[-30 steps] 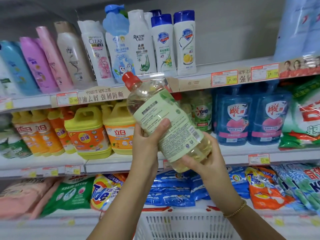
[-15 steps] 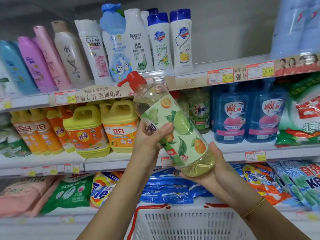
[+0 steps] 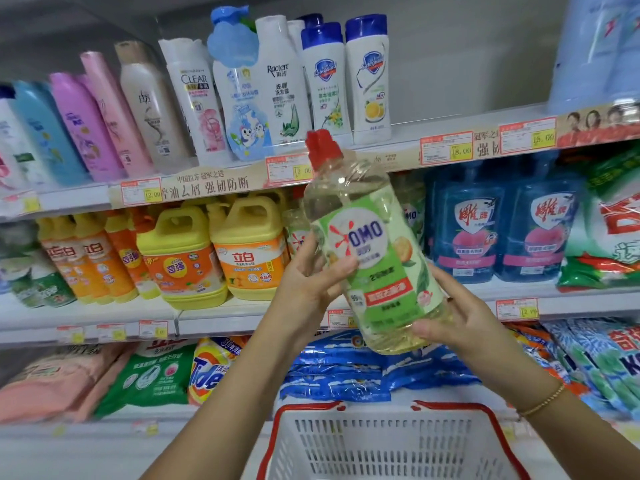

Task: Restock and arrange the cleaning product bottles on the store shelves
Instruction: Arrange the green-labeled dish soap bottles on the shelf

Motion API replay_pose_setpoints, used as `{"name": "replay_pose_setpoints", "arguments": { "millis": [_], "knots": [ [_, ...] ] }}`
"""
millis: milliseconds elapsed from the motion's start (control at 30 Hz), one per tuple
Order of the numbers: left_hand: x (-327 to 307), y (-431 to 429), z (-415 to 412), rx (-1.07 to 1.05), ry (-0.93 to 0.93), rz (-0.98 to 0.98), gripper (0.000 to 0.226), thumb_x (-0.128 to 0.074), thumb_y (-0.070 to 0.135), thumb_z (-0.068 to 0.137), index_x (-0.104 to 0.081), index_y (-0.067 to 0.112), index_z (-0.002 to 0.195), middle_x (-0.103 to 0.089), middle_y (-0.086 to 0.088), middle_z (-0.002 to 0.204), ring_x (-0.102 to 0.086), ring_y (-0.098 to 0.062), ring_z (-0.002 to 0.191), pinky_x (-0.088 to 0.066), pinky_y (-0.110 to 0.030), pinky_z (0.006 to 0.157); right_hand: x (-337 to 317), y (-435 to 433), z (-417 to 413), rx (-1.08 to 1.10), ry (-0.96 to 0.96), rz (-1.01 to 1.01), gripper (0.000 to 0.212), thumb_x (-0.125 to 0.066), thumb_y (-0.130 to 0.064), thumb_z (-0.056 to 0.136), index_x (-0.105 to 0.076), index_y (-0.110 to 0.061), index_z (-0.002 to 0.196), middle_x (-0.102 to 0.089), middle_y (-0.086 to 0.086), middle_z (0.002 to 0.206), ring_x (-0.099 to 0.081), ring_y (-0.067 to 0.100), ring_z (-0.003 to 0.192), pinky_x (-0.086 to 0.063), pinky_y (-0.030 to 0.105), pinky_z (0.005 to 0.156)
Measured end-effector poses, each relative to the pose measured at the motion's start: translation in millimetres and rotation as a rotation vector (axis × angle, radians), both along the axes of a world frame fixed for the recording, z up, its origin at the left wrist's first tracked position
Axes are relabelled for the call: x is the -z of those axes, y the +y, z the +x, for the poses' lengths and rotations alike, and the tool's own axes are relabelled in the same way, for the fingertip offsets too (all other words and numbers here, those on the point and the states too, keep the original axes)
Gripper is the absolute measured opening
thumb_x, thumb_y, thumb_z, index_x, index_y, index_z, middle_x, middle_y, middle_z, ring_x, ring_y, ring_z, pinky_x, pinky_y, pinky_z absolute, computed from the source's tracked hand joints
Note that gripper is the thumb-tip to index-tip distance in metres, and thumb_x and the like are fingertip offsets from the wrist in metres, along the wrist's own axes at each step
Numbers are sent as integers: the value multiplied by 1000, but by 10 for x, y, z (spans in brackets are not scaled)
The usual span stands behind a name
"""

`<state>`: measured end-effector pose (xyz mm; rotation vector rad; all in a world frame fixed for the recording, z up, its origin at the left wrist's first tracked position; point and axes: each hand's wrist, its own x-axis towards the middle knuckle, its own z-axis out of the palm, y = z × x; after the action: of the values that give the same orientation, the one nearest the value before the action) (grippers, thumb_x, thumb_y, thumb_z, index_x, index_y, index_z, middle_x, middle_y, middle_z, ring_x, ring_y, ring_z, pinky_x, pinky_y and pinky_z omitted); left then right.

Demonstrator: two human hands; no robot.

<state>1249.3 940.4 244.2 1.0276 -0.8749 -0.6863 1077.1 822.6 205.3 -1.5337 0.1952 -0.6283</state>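
Both hands are gripping the bottle (image 3: 377, 258): clear plastic cylinder w/ ribbed shoulder, red cap (image 3: 322, 147), pale yellow liquid & glossy green OMO label facing the camera. It's tilting, cap up-left, in front of the mid shelf (image 3: 104, 313). Left hand (image 3: 311, 282) is clasping the label's left side, thumb (image 3: 341, 268) lying across the front below the logo. Right hand (image 3: 457, 323) is cupping the base from the right, fingers (image 3: 426, 329) curling under the bottom edge. Behind the left fingers: squat yellow jugs (image 3: 249, 247) w/ moulded handles. Beyond the right fingers: blue translucent bottles (image 3: 471, 230). White slotted plastic basket (image 3: 381, 448), red rim, is sitting below the wrists.
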Motion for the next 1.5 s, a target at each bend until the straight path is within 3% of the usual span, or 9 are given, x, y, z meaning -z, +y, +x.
{"name": "replay_pose_setpoints", "arguments": {
  "millis": [133,300,433,567,733,900,1067,1267,1500],
  "knots": [
    [-40,24,-75,197,130,-30,88,-96,30,42,-58,16,120,-69,-11,113,-68,-28,101,-56,-49,86,-50,111,-121,-270,-42,183,66,-84,-46,62,-63,-27,122,-66,12,121,-64,29,109,-56,34,82],
    [-124,21,-184,268,336,-71,69,-97,21,36,-75,9,101,-71,-16,108,-69,-30,100,-54,-54,86,-155,243,-301,-237,-28,248,62,-78,-57,64,-68,-22,115,-67,15,118,-66,35,105,-57,40,77],
    [-136,-42,-349,306,456,-11,74,-95,23,43,-71,3,110,-67,-21,115,-66,-33,105,-53,-54,86,-310,333,-491,-100,53,188,81,-67,-67,61,-57,-24,129,-70,7,115,-69,28,98,-59,36,73],
    [-93,-131,-509,329,545,51,72,-89,24,52,-67,1,116,-67,-22,114,-67,-34,102,-55,-53,80,-433,352,-721,-63,109,139,69,-47,-62,74,-55,-25,132,-72,6,110,-71,28,92,-59,35,75],
    [-104,-272,-842,379,545,125,46,-65,38,72,-75,-2,92,-73,-19,96,-72,-30,86,-59,-46,67,-550,284,-1035,-59,179,157,73,-47,-65,71,-55,-19,128,-72,12,106,-71,28,93,-57,37,83],
    [77,-561,-1137,584,607,107,85,-88,22,57,-55,3,133,-57,-22,132,-56,-36,120,-46,-60,93,-640,-114,-1523,-143,391,150,66,-49,-59,71,-61,-16,119,-70,10,114,-66,28,103,-55,37,88],
    [257,-989,-1575,598,362,300,74,-88,15,59,-58,3,126,-59,-21,129,-61,-33,115,-51,-55,91,-93,-460,-1919,-49,449,114,45,-74,-20,72,-63,-13,115,-71,8,112,-67,23,101,-51,41,92],
    [634,-1543,-1989,359,-159,455,30,-80,18,64,-70,16,93,-75,-3,89,-69,-16,81,-57,-31,77,765,-838,-2346,269,439,13,77,-88,4,54,-56,-19,121,-72,-2,108,-68,15,101,-56,30,84],
    [1471,-1957,-2321,356,-580,373,90,-97,16,45,-55,33,123,-69,14,112,-64,0,103,-51,-17,84,1149,-1274,-2558,393,206,61,96,-90,-3,54,-44,-28,135,-62,-7,126,-58,11,118,-49,25,93]
  ]
}}
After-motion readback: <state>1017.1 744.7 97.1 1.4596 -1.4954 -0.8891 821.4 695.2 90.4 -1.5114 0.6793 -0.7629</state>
